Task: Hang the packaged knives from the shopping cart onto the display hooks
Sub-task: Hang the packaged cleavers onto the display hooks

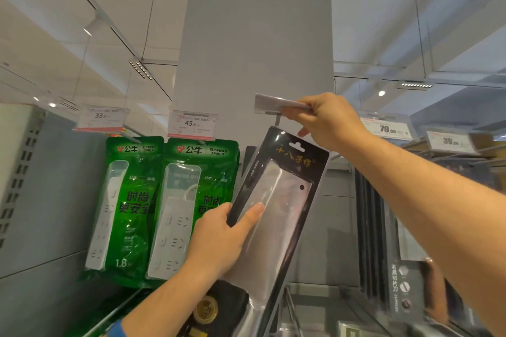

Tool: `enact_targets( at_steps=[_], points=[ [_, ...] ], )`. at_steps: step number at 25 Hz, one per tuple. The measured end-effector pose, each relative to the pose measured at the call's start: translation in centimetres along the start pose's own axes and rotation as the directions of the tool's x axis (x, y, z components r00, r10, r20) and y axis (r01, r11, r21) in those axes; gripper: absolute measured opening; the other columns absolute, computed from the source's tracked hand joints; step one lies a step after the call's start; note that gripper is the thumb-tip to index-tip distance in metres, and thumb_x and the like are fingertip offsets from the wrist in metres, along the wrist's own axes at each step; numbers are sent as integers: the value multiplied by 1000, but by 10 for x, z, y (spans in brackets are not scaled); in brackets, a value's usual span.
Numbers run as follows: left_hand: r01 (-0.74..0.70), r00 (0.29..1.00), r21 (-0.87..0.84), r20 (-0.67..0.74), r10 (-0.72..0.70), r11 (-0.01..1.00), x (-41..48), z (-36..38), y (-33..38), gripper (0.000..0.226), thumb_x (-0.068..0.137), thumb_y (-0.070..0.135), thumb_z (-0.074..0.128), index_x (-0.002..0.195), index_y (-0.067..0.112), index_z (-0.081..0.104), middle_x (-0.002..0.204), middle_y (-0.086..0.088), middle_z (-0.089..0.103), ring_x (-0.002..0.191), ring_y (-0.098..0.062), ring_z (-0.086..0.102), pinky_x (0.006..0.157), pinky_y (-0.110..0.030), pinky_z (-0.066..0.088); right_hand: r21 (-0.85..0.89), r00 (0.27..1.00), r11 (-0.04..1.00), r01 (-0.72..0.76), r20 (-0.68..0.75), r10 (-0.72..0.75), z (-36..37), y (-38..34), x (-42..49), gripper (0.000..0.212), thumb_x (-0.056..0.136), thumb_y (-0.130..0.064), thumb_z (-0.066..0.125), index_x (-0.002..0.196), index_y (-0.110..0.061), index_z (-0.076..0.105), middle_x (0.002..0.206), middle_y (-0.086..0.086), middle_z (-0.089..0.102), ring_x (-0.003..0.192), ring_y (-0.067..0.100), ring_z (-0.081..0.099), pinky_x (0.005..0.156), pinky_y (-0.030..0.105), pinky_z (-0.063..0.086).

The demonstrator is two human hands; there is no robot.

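Left hand grips packaged knife

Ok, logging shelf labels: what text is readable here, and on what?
"十八子作": knife package in the left hand.
"公牛": green power-strip packs.
"1.8": the left pack.
"33": far-left price tag.
"45.90": centre price tag.
"79.00": right price tag.
"39.00": far-right price tag.
"名典切片刀": dark pack, lower right.
Label holder in the right hand, and small print: unreadable.

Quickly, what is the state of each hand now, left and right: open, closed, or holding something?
Left hand: grips the packaged knife by its left edge.
Right hand: pinches the price tag holder.
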State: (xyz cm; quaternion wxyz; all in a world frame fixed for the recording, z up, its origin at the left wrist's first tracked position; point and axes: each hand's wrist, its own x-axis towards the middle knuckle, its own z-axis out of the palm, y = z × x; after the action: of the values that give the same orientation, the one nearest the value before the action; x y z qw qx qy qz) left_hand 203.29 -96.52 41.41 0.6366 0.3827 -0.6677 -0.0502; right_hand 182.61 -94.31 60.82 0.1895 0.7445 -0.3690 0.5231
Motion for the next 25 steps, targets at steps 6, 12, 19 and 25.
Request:
enact_targets(
  at_steps=[6, 12, 19, 25],
  points=[
    [0, 999, 95, 32, -3, 995, 0, -13, 1, 59, 73, 85, 50, 90, 33, 71, 82, 18, 73, 75, -1, 67, 72, -32, 59, -26, 999, 999, -35, 8, 35, 1, 0, 3, 32, 96, -55, 59, 119, -37, 74, 71, -13, 71, 61, -5, 65, 50, 16, 39],
    [110, 991, -27, -73, -112, 994, 1, -20, 1, 64, 71, 85, 49, 87, 28, 73, 73, 27, 70, 66, 6, 65, 57, -16, 44, -27, 998, 999, -44, 37, 45, -4, -2, -1, 31, 97, -53, 60, 115, -34, 77, 74, -11, 70, 69, 3, 70, 55, 23, 44],
    [177, 981, -55, -69, -181, 983, 2, -22, 1, 66, 70, 86, 48, 98, 31, 73, 87, 23, 75, 81, 5, 68, 85, -29, 57, -42, 999, 998, -35, 25, 36, -3, -1, -2, 33, 98, -53, 58, 118, -33, 75, 67, -14, 66, 64, 2, 64, 52, 21, 38],
    [181, 982, -37, -45, -182, 983, 3, -13, 3, 86, 68, 91, 46, 118, 25, 69, 108, 9, 74, 101, -12, 68, 94, -45, 57, -57, 1000, 998, -6, -4, 6, -3, -2, -3, 33, 96, -58, 59, 102, -32, 79, 62, -8, 62, 62, 17, 57, 53, 28, 41]
  ],
)
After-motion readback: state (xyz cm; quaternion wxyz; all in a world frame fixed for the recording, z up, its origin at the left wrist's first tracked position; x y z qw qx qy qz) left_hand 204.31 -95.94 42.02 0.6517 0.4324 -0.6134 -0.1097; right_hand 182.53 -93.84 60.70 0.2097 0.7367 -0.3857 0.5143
